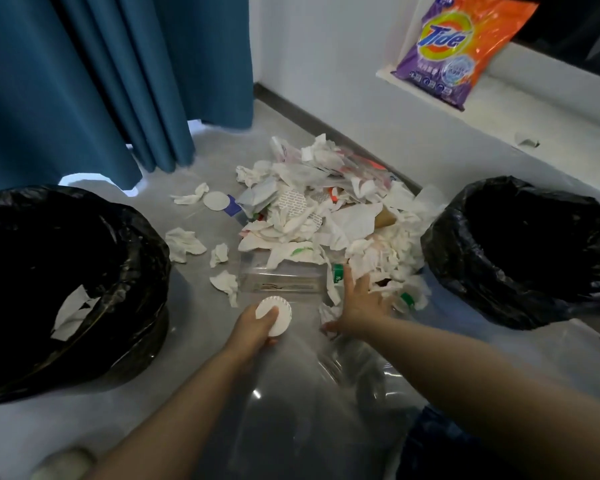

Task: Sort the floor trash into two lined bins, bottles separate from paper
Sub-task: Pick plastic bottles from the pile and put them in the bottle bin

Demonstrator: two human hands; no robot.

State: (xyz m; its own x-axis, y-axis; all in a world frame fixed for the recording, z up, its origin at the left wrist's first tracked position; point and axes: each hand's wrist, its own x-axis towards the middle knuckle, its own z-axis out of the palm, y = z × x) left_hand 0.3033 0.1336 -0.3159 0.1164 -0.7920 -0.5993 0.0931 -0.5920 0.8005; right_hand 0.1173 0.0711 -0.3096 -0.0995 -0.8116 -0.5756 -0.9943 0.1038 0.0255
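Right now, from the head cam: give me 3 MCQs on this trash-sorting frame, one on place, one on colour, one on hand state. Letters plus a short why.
1. Where does the detergent bag stand?
A. on the white ledge at upper right
B. inside the left bin
C. on the trash pile

2. What colour are the liners of both bins?
A. white
B. blue
C. black

3. What is the left hand doing?
A. resting flat on the floor
B. holding a round white paper piece
C. gripping the curtain

Answers:
1 A, it leans on the wall above the ledge.
2 C, the left bin and right bin both show black plastic.
3 B, its fingers hold the round white paper piece; the right hand reaches into the trash pile.
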